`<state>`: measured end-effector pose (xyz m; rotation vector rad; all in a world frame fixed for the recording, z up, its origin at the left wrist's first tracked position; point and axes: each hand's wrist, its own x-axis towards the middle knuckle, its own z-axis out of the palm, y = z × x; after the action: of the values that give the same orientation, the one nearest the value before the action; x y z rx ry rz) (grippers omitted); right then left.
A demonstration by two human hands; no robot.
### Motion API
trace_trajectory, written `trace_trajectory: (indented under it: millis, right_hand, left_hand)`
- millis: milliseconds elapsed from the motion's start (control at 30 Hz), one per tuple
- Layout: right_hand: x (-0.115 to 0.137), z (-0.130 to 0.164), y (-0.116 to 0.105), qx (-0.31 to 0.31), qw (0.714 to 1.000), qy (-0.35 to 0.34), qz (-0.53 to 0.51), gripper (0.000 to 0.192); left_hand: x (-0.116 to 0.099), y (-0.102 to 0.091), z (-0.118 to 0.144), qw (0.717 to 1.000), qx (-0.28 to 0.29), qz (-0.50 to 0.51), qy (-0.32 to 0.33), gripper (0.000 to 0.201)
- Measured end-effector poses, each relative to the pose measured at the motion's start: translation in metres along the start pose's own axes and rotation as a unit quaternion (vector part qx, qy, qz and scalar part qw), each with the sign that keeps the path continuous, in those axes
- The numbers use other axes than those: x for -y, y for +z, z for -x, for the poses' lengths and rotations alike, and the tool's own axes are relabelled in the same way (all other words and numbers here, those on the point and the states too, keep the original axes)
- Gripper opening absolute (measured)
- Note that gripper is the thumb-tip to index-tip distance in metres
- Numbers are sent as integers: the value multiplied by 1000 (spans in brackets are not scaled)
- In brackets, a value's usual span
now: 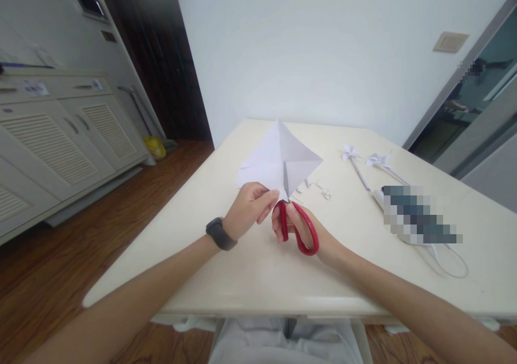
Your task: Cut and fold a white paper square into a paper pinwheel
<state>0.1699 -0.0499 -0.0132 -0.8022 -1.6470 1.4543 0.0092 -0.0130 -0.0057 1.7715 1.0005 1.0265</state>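
Both forearms are bare, with no sleeves in view. The left wrist carries a dark grey watch (pixel 220 234) with a rounded rectangular face on a matching band. Both hands are bare, without rings or gloves. Light grey trousers (pixel 283 345) cover the lap.

head cam | looks forward and down (from above) | close over table (pixel 250 267) | single view

No readable text is showing anywhere. Small labels on the cabinet drawers (pixel 34 88), far left of the grip, are appearing only as pale smudges, too small to read. A pixelated patch (pixel 420 216) is lying on the table (pixel 258 267) right of the grip, showing no lettering.
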Motion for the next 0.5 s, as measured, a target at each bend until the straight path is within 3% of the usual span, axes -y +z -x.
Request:
trace_trajectory:
  millis: [500]
  right_hand:
    - [-1,-1,-1,-4,1000,0,9,51]
  left_hand:
    - [0,0,0,1000,4,-6,-2,45]
